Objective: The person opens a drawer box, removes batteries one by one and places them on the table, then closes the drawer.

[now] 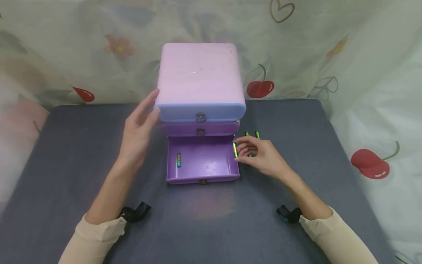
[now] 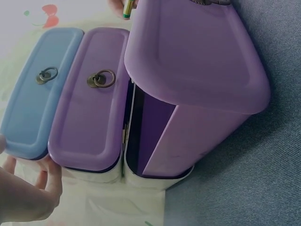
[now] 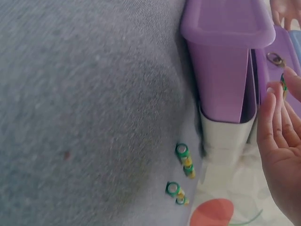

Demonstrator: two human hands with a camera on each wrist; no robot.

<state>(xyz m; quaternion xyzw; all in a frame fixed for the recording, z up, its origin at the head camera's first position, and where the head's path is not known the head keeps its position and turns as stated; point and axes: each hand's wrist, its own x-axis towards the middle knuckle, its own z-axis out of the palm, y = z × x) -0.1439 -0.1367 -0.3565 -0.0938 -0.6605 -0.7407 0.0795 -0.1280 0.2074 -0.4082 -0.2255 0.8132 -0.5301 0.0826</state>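
Observation:
A small drawer cabinet with a pink top stands on the table, its purple bottom drawer pulled out. My left hand touches the cabinet's left side, thumb near the front edge of the blue top drawer. Between thumb and fingertips, my right hand pinches a green and gold battery over the bottom drawer's right edge. Inside that drawer, toward the left, lies another such battery. Several more batteries lie on the table right of the cabinet, partly hidden by my right hand in the head view.
The purple middle drawer is closed, as is the blue one; both have ring pulls. Dark grey cloth covers the table. A patterned curtain hangs close behind the cabinet and runs along the sides.

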